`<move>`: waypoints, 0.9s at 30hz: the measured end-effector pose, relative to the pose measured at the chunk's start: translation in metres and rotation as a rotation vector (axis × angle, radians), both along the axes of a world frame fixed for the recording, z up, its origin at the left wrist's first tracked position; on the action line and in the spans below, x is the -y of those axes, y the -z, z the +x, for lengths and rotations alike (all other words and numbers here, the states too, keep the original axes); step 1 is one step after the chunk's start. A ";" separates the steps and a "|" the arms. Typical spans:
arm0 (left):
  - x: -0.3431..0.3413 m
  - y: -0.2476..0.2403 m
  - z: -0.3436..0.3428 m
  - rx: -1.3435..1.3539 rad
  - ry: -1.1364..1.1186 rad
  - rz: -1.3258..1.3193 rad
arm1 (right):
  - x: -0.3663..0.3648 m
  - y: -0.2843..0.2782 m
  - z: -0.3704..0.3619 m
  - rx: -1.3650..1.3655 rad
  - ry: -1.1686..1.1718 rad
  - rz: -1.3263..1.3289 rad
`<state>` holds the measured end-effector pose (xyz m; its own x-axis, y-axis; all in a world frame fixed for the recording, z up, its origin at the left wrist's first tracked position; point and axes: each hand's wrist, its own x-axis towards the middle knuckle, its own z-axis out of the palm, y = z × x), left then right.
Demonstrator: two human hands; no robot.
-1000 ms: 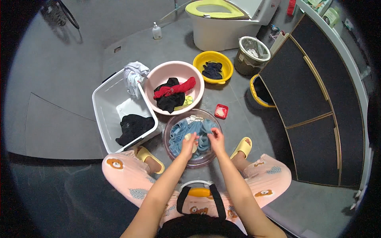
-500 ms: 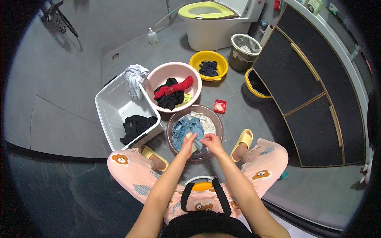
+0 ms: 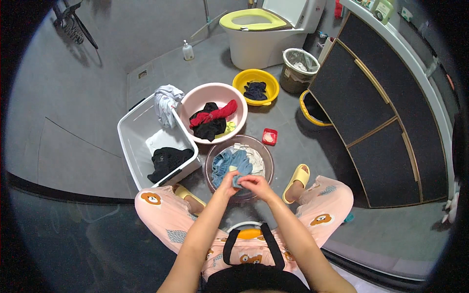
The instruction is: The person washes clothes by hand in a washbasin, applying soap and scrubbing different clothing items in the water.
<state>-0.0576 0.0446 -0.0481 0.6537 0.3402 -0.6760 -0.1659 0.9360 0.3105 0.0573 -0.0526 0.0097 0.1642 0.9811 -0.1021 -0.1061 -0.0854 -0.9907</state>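
Just in front of me, a translucent brownish basin (image 3: 210, 184) holds a blue denim garment (image 3: 222, 163) and a white cloth (image 3: 255, 158). My left hand (image 3: 227, 184) is closed around a pale bar of soap (image 3: 233, 168), whose upper end shows above the fingers. A fold of the denim lies over the bar's lower part. Beside it, my right hand (image 3: 256, 185) pinches that fold with its fingertips. Both hands are over the basin's near side, close together.
A pink basin (image 3: 195, 92) with black and red clothes stands behind. Left of it is a white bin (image 3: 131, 146) with garments. A yellow basin (image 3: 271, 94), red soap dish (image 3: 269, 136), trash can (image 3: 293, 80), toilet (image 3: 249, 49) and dark cabinet (image 3: 351, 102) stand farther off.
My right hand has moved left to my left hand. A denim fold now covers the lower part of the soap that showed before. The view has tilted slightly.
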 end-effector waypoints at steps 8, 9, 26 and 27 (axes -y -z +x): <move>0.007 -0.069 0.038 -0.048 0.154 0.384 | -0.016 0.055 0.020 -0.317 0.511 -0.234; 0.010 -0.056 0.043 -0.084 0.215 0.660 | -0.021 0.043 0.014 -0.741 0.465 -0.368; -0.033 -0.038 0.029 -0.442 0.025 1.402 | -0.031 -0.025 0.033 -1.138 0.195 -0.234; -0.039 -0.032 0.026 -0.466 0.116 1.401 | -0.031 -0.036 0.031 -1.136 0.129 -0.256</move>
